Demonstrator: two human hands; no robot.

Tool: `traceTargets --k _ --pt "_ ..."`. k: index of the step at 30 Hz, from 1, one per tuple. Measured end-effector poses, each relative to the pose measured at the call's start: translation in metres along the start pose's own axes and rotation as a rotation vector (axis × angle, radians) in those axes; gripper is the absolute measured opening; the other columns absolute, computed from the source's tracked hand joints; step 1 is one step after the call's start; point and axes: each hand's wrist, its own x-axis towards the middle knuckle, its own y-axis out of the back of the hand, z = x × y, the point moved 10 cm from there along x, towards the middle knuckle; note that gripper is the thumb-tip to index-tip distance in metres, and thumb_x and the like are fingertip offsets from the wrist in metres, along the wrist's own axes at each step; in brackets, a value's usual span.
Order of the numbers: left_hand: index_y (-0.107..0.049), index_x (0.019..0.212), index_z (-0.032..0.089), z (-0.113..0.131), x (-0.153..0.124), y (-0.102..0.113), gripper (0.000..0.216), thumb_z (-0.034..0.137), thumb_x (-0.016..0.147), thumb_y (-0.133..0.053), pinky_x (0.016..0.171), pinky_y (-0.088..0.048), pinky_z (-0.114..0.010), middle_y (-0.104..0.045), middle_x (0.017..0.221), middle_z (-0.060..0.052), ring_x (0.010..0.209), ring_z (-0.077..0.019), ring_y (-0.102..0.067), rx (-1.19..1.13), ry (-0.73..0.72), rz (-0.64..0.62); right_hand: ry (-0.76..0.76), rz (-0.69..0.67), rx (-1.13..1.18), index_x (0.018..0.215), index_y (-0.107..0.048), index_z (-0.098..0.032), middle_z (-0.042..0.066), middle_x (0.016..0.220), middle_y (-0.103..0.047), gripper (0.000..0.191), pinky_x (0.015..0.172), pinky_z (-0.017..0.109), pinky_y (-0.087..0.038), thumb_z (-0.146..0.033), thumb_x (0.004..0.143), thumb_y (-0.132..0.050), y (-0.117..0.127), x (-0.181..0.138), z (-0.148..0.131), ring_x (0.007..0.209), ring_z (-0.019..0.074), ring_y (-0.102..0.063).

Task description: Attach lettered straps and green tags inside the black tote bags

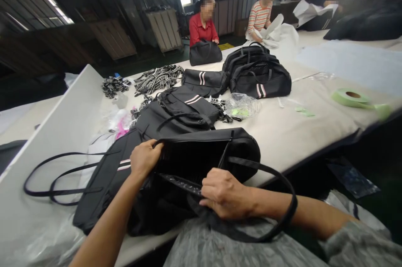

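Holding the black bag open at the bottom centre of the frame, mouth gaping, inside too dark to read. Your left hand is closed over the rim at the left end of the opening, fingers curled on the edge. Your right hand, lower centre, is in a near-fist, gripping the near edge where a white-lettered band runs in. Handle loop hangs around your right forearm area, lower right. Striped black bag lies just beside it, lower left, handles towards the white panel. More bags stacked at upper centre; lettered straps heaped left of them. Clear plastic bag mid-frame, green tape roll at right on the table. Co-worker in red, top centre, has hands at another bag.
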Motion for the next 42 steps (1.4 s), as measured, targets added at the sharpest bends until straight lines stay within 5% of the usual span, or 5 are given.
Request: traceTargets --k 11,18,30,34,42 --pt "-0.069 0.107 0.021 -0.012 0.057 -0.031 0.038 0.030 0.076 -0.050 0.076 -0.045 -0.039 -0.069 0.105 -0.017 0.097 -0.0352 -0.062 -0.006 0.053 -0.038 -0.022 0.021 0.177 0.061 -0.044 -0.019 0.000 0.062 -0.049 0.026 0.070 0.030 -0.042 -0.022 0.084 -0.056 0.022 -0.031 -0.027 0.063 0.0130 -0.046" --pt "-0.067 0.110 0.027 0.008 0.042 0.054 0.039 0.022 0.081 -0.043 0.077 -0.045 -0.034 -0.070 0.098 -0.006 0.092 -0.0266 -0.063 -0.094 -0.110 0.304 -0.070 0.117 -0.088 0.070 -0.055 -0.020 0.002 0.067 -0.051 0.020 0.082 0.036 -0.042 -0.011 0.087 -0.048 0.079 -0.055 -0.004 0.068 0.0161 -0.046" --pt "-0.050 0.132 0.024 0.132 -0.046 0.016 0.058 0.003 0.078 -0.044 0.107 -0.025 -0.057 -0.029 0.149 -0.015 0.139 -0.0367 -0.023 0.091 -0.686 0.319 -0.386 0.186 -0.022 0.062 -0.053 -0.016 0.001 0.065 -0.048 0.024 0.075 0.034 -0.040 -0.014 0.085 -0.050 -0.010 -0.099 0.036 0.067 0.0143 -0.043" --pt "-0.064 0.109 0.019 0.187 -0.046 -0.010 0.031 0.016 0.087 -0.044 0.100 -0.037 -0.049 -0.058 0.126 -0.015 0.123 -0.0325 -0.048 0.011 -0.946 -0.040 -0.332 0.189 -0.041 0.078 -0.062 -0.017 0.002 0.072 -0.055 0.012 0.085 0.038 -0.044 -0.016 0.085 -0.052 -0.003 -0.099 0.033 0.074 0.0155 -0.051" --pt "-0.065 0.065 0.012 0.170 0.012 -0.101 0.046 0.057 0.070 -0.067 0.039 -0.031 -0.022 -0.058 0.050 -0.003 0.039 -0.0118 -0.046 -0.657 -0.301 -1.027 -0.721 -0.006 -0.040 0.110 -0.067 -0.019 0.014 0.098 -0.068 0.031 0.078 0.039 -0.054 -0.016 0.083 -0.053 0.027 -0.197 0.040 0.088 0.0247 -0.065"
